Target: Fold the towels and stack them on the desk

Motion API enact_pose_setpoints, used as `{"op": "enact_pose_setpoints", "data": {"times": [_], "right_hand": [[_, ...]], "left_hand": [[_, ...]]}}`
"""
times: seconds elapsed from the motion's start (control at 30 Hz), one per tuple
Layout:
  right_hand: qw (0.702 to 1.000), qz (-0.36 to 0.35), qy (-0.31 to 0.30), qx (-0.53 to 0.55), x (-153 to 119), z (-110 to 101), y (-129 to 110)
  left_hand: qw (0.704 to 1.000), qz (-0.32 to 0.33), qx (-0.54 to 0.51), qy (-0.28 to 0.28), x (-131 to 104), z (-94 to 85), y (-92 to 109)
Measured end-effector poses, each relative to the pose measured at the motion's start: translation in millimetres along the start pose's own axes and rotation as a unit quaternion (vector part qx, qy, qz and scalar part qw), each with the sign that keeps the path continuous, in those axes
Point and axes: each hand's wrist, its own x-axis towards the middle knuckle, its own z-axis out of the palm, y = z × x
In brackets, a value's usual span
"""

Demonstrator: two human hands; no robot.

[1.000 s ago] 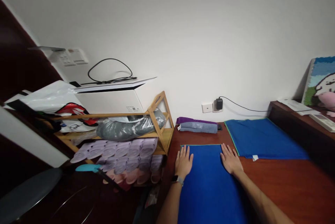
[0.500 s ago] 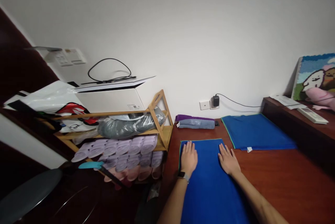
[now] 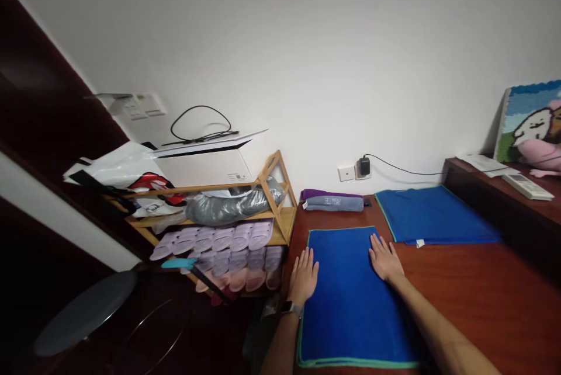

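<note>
Grip released: left hand point(image 3: 304, 277), right hand point(image 3: 385, 259) flat at edges of blue cloth point(image 3: 344, 299); reddish desk point(image 3: 473, 299) against wall point(image 3: 307, 71).

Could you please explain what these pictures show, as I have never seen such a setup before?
There is no machine here, only a person's bare left hand and right hand. Every picture comes from one camera worn on the head, looking forward and down. Both hands lie palm down along opposite sides of a blue cloth on the table, holding nothing. A second cloth lies to the right, and a purple bundle and a grey bundle lie near the wall.
</note>
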Motion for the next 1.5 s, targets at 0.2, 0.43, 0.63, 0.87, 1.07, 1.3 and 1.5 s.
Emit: {"op": "enact_pose_setpoints", "data": {"times": [0.2,0.43,0.63,0.87,1.07,1.3,1.5], "right_hand": [[1.000,0.015,0.019,0.002,-33,2,4],[0.999,-0.006,0.034,-0.005,-73,17,13],[1.000,-0.004,0.025,0.000,-71,12,11],[0.999,-0.006,0.033,-0.009,-69,18,13],[1.000,0.010,0.016,-0.007,-75,6,6],[0.998,-0.015,0.064,0.004,-123,31,11],[0.998,-0.017,0.055,0.003,-135,37,12]], "left_hand": [[1.000,-0.003,0.025,0.018,-3,-1.0,-7],[0.998,0.025,0.015,0.064,-12,-13.4,20],[0.983,0.156,-0.074,0.054,-25,-4.1,138],[0.998,0.051,-0.042,0.023,-43,4.7,86],[1.000,-0.016,0.010,0.023,-71,-6.6,26],[0.999,-0.005,0.006,0.053,-70,-11.2,33],[0.991,0.072,-0.040,0.101,-79,-20.6,91]]}}
